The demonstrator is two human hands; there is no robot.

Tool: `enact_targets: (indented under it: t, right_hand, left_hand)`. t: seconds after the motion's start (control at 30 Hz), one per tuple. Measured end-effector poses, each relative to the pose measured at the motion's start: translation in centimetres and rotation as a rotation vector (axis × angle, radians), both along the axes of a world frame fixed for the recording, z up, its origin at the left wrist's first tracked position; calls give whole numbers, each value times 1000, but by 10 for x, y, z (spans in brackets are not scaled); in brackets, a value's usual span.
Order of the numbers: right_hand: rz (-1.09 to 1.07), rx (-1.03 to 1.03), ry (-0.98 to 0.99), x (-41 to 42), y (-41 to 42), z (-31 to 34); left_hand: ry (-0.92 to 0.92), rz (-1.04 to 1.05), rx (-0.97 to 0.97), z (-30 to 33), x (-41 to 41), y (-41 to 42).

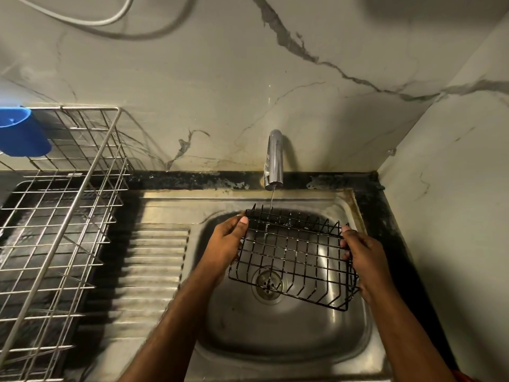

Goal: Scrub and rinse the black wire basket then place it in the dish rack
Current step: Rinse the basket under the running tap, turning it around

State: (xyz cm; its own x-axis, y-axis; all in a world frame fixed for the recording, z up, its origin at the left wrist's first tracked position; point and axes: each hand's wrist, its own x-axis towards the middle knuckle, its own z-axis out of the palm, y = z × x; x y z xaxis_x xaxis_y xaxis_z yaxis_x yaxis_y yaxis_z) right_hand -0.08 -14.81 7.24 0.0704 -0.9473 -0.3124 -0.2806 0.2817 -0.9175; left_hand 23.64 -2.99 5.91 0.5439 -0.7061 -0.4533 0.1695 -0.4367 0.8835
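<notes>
The biggest risk, as I judge it, lies in the carry to the rack (60, 216): it stands well to the left on the counter, past the ribbed drainboard (154, 268), and a wet basket (294, 257) swung across could drip on the counter or catch its prongs on the rack's wires. Nearer at hand, the basket could slip. It hangs tilted over the sink (275, 346), above the drain (268, 283), with the left hand (227, 244) gripping its left edge, thumb on top and fingers curled beneath, and the right hand (363, 260) curled round its right edge; wet wire gives little purchase, and a drop would clatter into the bowl. A lesser fault is a poor rinse: only a thin stream falls from the tap (274, 161) and strikes the far rows, so the near part may stay soapy unless the basket is shifted under it. The sink is steel, set in a dark, stained counter in a corner of pale veined marble-look walls, under dim yellowish light. A blue cup (22, 133) hangs on the rack's far-left corner, and a pale hose (115, 20) loops across the wall overhead.
</notes>
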Motion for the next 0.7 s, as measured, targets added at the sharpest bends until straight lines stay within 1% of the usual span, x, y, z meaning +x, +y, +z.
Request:
enact_targets:
  t: [0.3, 0.53, 0.7]
  right_hand:
    - [29, 36, 38, 3, -9, 3]
    - [22, 103, 25, 1, -9, 0]
    - [16, 106, 19, 3, -9, 2]
  left_hand:
    - [-18, -7, 23, -2, 3, -2]
    - [-25, -21, 41, 2, 3, -5]
    - [-29, -20, 45, 2, 2, -6]
